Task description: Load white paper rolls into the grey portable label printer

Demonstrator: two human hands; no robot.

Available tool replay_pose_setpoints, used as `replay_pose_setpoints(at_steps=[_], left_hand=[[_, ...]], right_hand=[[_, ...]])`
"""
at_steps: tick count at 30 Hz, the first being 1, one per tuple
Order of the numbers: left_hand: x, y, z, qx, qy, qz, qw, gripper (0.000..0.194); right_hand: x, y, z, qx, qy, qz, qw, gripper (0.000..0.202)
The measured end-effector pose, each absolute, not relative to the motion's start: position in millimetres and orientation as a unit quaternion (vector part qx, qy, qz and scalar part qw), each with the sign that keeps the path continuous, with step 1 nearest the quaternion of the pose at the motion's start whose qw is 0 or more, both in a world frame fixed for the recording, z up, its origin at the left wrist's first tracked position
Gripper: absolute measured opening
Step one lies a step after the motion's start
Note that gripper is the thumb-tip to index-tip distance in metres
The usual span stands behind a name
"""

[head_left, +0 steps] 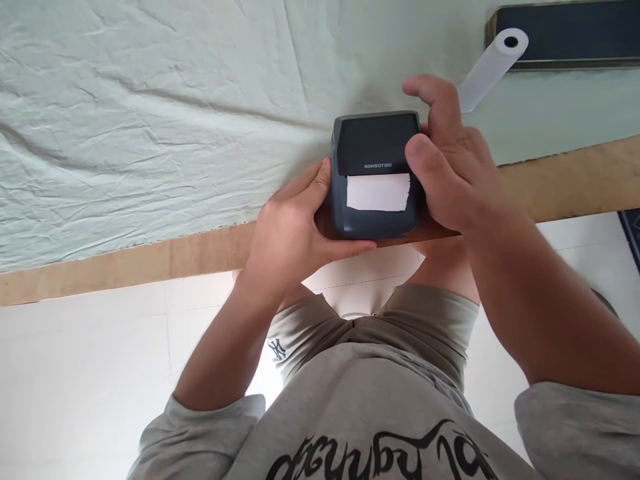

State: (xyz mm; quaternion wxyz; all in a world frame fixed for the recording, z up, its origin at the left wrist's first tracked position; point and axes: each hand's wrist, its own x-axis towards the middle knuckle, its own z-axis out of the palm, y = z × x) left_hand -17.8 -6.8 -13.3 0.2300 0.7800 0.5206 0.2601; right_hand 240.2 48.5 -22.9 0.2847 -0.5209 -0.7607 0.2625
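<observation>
A dark label printer (376, 143) with NIIMBOT lettering sits at the table's near edge. From its front slot hangs a short piece of white paper (378, 193) with a ragged edge. My left hand (295, 220) is wrapped about the printer's left side, thumb along the lower front edge and fingers at the side. My right hand (453, 157) grips the right side. Its thumb lies at the lid's right edge, while the index finger sticks out, bent, above the printer's top right corner. The remaining right fingers are mostly hidden.
A white paper roll (493, 70) stands upright just beyond my right hand. Behind it lies a flat black rectangular object (575, 33). Pale green wrinkled cloth (150, 120) covers the table, whose bare wooden edge (200, 252) runs along the front, above my legs.
</observation>
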Motion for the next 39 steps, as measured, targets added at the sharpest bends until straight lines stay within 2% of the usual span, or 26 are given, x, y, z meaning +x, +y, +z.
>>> replay_pose_setpoints(at_steps=[4, 6, 8, 12, 16, 21, 23, 27, 34, 39], left_hand=[[-19.3, -4.6, -17.2, 0.788, 0.511, 0.267, 0.218, 0.090], [-19.4, -4.3, -18.7, 0.794, 0.502, 0.274, 0.204, 0.094], [-19.2, -4.7, -18.8, 0.790, 0.499, 0.285, 0.214, 0.092], [-18.5, -5.4, -18.1, 0.760, 0.514, 0.308, 0.253, 0.074], [-18.4, -4.0, -20.0, 0.765, 0.523, 0.291, 0.237, 0.080], [-19.8, -2.0, -21.7, 0.770, 0.517, 0.294, 0.232, 0.084], [-20.0, -1.6, -21.9, 0.767, 0.513, 0.301, 0.241, 0.083], [-18.9, -1.7, -21.2, 0.760, 0.511, 0.311, 0.255, 0.079], [-18.4, -3.2, -18.4, 0.758, 0.526, 0.292, 0.253, 0.079], [-18.5, -4.0, -17.3, 0.758, 0.525, 0.288, 0.260, 0.070]], right_hand=[[240.8, 46.8, -19.0, -0.513, -0.775, 0.266, 0.256, 0.086], [241.7, 47.8, -19.8, -0.508, -0.777, 0.267, 0.259, 0.083], [242.8, 49.6, -22.3, -0.507, -0.773, 0.269, 0.271, 0.081], [242.9, 51.0, -26.5, -0.510, -0.762, 0.272, 0.291, 0.071], [233.9, 47.6, -16.4, -0.523, -0.724, 0.279, 0.352, 0.060], [214.4, 48.2, 14.6, -0.474, -0.731, 0.179, 0.457, 0.014], [209.7, 51.3, 22.0, -0.483, -0.730, 0.143, 0.461, 0.008], [207.9, 60.7, 27.2, -0.524, -0.774, 0.104, 0.340, 0.011], [202.0, 87.1, 51.9, -0.504, -0.854, 0.102, 0.080, 0.038], [197.3, 94.1, 54.8, -0.519, -0.852, 0.063, -0.009, 0.049]])
